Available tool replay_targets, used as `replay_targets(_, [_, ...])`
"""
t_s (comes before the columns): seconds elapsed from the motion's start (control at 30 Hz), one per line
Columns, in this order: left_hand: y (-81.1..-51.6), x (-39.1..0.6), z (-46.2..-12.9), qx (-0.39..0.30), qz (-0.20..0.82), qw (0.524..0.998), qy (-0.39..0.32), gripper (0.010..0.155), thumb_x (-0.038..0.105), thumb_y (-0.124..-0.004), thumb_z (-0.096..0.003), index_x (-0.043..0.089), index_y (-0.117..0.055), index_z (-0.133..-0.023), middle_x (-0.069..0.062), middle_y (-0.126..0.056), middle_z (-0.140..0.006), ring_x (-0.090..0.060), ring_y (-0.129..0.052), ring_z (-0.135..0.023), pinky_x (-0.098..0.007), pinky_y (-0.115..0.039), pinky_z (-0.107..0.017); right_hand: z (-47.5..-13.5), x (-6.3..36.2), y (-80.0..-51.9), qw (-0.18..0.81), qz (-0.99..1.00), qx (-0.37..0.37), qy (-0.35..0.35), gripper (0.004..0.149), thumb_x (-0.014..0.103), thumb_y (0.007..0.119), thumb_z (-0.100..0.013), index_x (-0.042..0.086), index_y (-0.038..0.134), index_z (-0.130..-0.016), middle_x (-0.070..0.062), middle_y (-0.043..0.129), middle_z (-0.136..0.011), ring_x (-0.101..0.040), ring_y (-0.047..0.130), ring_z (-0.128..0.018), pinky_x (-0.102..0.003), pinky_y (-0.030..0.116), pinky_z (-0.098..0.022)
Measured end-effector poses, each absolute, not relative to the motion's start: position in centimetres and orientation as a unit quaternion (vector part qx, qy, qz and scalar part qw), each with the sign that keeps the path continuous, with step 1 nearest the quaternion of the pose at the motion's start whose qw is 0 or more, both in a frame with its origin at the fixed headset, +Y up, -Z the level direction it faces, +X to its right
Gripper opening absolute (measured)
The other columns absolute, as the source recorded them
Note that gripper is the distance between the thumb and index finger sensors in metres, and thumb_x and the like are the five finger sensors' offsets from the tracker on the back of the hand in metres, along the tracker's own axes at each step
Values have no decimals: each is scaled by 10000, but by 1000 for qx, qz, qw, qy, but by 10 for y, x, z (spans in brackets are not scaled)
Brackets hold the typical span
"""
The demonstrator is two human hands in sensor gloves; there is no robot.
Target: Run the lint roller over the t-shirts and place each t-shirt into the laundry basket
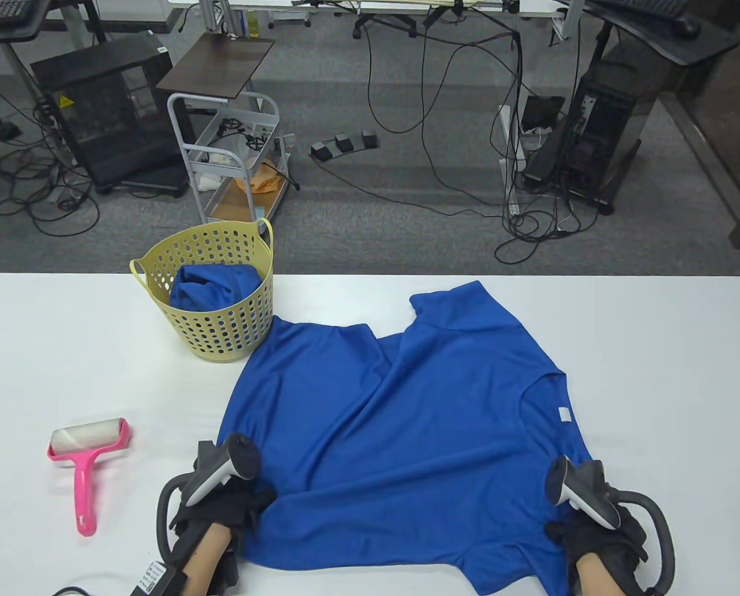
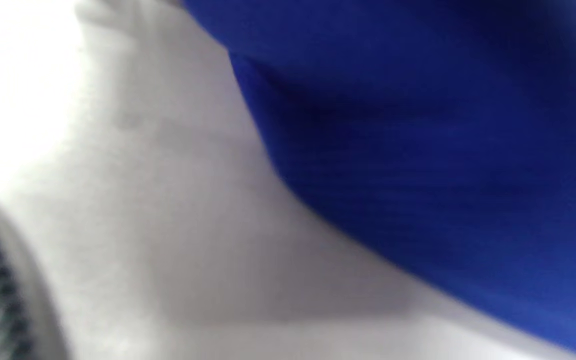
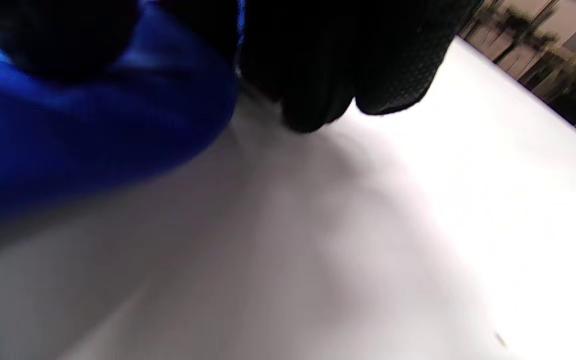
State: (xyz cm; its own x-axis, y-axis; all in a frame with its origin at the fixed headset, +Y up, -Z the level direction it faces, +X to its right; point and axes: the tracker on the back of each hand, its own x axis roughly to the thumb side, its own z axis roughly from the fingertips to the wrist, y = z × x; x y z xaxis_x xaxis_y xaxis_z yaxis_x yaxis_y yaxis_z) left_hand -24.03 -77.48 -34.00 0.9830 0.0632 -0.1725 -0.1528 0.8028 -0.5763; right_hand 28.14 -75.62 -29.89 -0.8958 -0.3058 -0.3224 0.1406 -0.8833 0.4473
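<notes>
One shirt [image 1: 212,287] already in basket [image 1: 221,248]; both hands' fingers [image 3: 318,75] grip second shirt [image 1: 407,422]; roller [image 1: 87,459] idle at 9 o'clock.

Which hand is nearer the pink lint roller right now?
Left. The left hand sits at the blue t-shirt's near-left edge, just right of the pink lint roller on the white table. The right hand is across the shirt, at its near-right edge.

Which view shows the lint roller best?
Table view: the pink lint roller lies whole on the white table, left of the blue t-shirt, untouched by either hand. Both wrist views show only blurred shirt and table, no roller.
</notes>
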Motion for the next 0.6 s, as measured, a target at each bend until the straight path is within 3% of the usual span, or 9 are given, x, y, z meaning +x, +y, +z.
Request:
replay_targets(0.07, [-776, -240, -340, -305, 57, 948, 71, 820, 659, -554, -497, 377, -64, -1092, -6, 8, -1138, -439, -70, -1091, -661, -271, -768, -296, 290, -756, 102, -949, 217, -204, 371, 469, 692, -440, 354, 700, -793, 40, 794, -862, -217, 884, -692, -468, 772, -582])
replay_targets(0.13, [-776, -240, -340, -293, 64, 951, 73, 833, 675, -570, -491, 376, -83, -1098, -19, -10, -1143, -451, -86, -1089, -666, -275, -765, -295, 303, -753, 115, -943, 231, -210, 351, 450, 728, -433, 365, 736, -774, 58, 798, -880, -212, 880, -718, -461, 770, -596])
replay_targets(0.4, [-778, -238, -339, -298, 67, 950, 71, 803, 681, -562, -493, 430, -83, -1087, -27, 7, -1138, -467, -63, -1079, -669, -260, -760, -297, 311, -750, 150, -901, 256, -316, 355, 483, 738, -439, 346, 753, -767, 64, 789, -916, -235, 853, -790, -485, 741, -631])
replay_targets(0.53, [-778, -237, -340, -295, 68, 951, 64, 788, 670, -567, -500, 431, -102, -1089, -24, -5, -1142, -485, -72, -1074, -667, -262, -761, -301, 316, -750, 138, -892, 263, -340, 371, 496, 755, -432, 322, 770, -760, 29, 754, -964, -280, 799, -860, -524, 704, -643])
replay_targets(0.6, [-777, -238, -341, -292, 73, 951, 63, 777, 657, -575, -505, 431, -120, -1093, -27, -22, -1146, -490, -85, -1073, -666, -270, -762, -305, 311, -742, 156, -896, 262, -321, 469, 534, 758, -428, 291, 737, -828, -8, 698, -1023, -318, 747, -906, -551, 668, -661])
